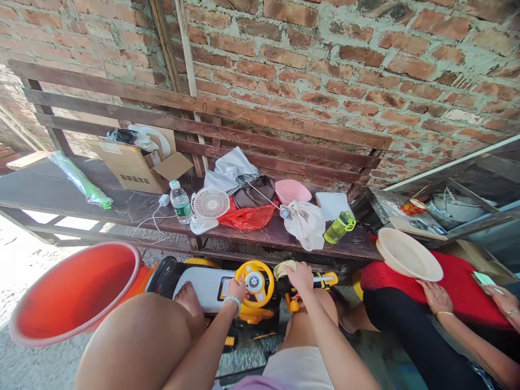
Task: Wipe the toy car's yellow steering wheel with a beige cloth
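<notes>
A yellow and white toy ride-on car [211,287] stands on the ground in front of my knees. My left hand [236,288], with a bead bracelet on its wrist, is closed on the rim of the car's yellow steering wheel [255,281]. My right hand [299,275] presses a yellowish cloth [283,267] against the car just right of the wheel, its fingers curled over the cloth.
An orange basin [73,292] sits at my left. A wooden bench [252,233] against the brick wall carries a cardboard box [138,165], a water bottle [181,203], a small fan [209,208], a red bag, a pink bowl and a green bottle [339,227]. Another person at right holds a cream plate [408,254].
</notes>
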Motion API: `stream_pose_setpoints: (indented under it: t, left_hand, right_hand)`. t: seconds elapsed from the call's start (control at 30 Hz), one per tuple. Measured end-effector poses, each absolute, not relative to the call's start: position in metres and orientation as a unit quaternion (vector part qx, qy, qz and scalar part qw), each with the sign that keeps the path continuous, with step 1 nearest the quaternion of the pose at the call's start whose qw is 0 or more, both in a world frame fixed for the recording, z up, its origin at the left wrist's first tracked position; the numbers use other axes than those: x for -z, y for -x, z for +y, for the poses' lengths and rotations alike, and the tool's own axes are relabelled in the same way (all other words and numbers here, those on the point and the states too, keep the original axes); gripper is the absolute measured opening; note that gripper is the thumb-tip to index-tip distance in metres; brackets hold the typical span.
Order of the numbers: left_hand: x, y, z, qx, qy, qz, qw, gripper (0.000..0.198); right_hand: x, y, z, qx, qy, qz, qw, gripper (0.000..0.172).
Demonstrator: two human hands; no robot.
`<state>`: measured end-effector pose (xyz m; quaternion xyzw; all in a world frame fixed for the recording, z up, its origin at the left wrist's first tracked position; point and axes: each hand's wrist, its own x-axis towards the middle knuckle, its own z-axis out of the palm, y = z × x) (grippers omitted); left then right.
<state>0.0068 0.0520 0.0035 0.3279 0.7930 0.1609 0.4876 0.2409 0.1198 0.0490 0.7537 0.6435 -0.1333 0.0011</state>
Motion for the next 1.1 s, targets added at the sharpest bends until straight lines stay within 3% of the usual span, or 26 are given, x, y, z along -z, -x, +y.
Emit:
stream_pose_setpoints:
  t: [0.13, 0.3, 0.43, 0.6, 0.9, 1.1]
  left_hand:
    - [0.001, -0.006, 0.054, -0.175, -0.301, 0.787, 0.510, 0.031]
    - [0.005, -0.006, 0.056, -0.186, -0.281, 0.782, 0.524, 0.031]
    - [0.007, -0.007, 0.056, -0.194, -0.271, 0.778, 0.533, 0.030]
    - [0.008, -0.007, 0.056, -0.192, -0.259, 0.781, 0.535, 0.029]
    - [0.010, -0.005, 0.056, -0.190, -0.281, 0.788, 0.513, 0.031]
    - [0.007, -0.004, 0.057, -0.185, -0.300, 0.786, 0.507, 0.034]
  right_hand:
    - [-0.044, -0.237, 0.127, 0.119, -0.751, 0.650, 0.015, 0.042]
    - [-0.029, -0.247, 0.103, 0.052, -0.691, 0.715, -0.091, 0.035]
    - [-0.017, -0.261, 0.078, 0.048, -0.650, 0.737, -0.176, 0.039]
    - [-0.007, -0.271, 0.066, 0.066, -0.643, 0.730, -0.222, 0.042]
    - [-0.025, -0.279, 0.102, 0.041, -0.704, 0.708, -0.043, 0.029]
    - [-0.027, -0.356, 0.116, 0.015, -0.790, 0.612, 0.023, 0.038]
